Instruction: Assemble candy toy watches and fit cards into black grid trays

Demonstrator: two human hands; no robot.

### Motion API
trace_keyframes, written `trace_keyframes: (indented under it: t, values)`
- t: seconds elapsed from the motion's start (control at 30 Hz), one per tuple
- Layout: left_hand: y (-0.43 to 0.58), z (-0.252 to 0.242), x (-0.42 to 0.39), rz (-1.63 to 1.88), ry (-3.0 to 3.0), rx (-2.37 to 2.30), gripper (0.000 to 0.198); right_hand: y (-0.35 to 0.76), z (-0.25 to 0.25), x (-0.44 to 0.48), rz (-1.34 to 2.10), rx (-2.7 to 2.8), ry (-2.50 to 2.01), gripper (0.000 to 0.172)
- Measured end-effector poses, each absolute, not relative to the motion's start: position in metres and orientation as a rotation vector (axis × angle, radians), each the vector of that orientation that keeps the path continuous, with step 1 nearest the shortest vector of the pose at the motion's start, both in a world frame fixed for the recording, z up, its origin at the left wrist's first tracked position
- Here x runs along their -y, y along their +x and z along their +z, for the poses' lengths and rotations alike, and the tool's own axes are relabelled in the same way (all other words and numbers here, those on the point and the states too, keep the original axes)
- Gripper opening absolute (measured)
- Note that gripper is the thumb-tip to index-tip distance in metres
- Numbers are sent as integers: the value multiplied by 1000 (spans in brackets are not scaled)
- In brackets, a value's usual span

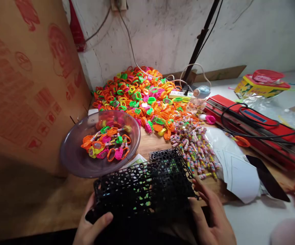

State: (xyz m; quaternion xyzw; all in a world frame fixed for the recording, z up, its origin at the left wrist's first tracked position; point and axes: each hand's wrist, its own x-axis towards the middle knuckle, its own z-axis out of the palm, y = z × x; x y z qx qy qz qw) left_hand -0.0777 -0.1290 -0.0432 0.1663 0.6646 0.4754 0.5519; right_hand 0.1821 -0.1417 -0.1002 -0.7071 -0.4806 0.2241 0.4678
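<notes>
A black openwork plastic basket point(127, 183) is tilted up in front of me at the table's near edge. My left hand point(92, 221) grips its left side with the thumb over the edge. On the opposite side, my right hand point(212, 217) is closed around the basket's edge, thumb and fingers apart across it. Green printed paper shows through the basket's holes. Just beyond the basket, at the left, stands a translucent purple bowl point(71, 160) with colourful toy watches point(106, 143) and wrapped candies inside. A heap of wrapped candies point(196, 146) lies near my right hand.
A large pile of toy watches point(137, 95) lies against the wall. A cardboard box point(30, 85) rises at left. On the right are a red bag sealer point(254, 126) with a black cable, white sheets point(242, 173), a dark phone-like slab point(267, 177) and a yellow box point(260, 86).
</notes>
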Motion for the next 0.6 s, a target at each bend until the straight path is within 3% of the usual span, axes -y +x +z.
trace_keyframes:
  t: [0.1, 0.2, 0.33, 0.43, 0.6]
  values:
    - [-66, -46, 129, 1079, 394, -1464, 93, 170, -74, 127, 1055, 952, -1610, 61]
    - [-62, -54, 134, 1060, 349, -1403, 92, 165, -58, 118, 1227, 769, -1601, 60]
    - [-62, -61, 141, 1061, 137, -1402, 93, 183, -45, 120, 1244, 611, -1655, 62]
    - [-64, -66, 146, 1059, -36, -1369, 89, 198, -35, 122, 1134, 453, -1727, 75]
    - [-74, -82, 160, 967, -86, -1354, 58, 199, -27, 116, 1096, 391, -1530, 85]
